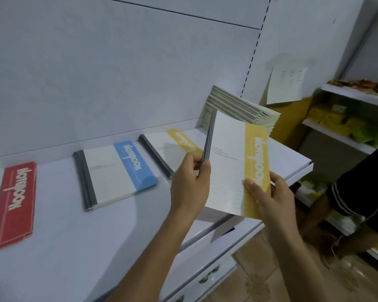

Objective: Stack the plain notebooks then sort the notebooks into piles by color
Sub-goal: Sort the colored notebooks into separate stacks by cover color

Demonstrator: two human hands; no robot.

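Note:
I hold a yellow-banded notebook up above the white shelf, tilted toward me. My left hand pinches its grey spine edge. My right hand grips its lower yellow edge. On the shelf lie a red-banded notebook at the far left, a blue-banded pile in the middle, and another yellow-banded notebook partly hidden behind my left hand. A stack of plain notebooks stands at the back right, behind the held notebook.
The shelf's front edge runs diagonally below my forearms. A white back panel rises behind the notebooks. To the right, another person's arm in a dark sleeve reaches near shelves with yellow and green packs.

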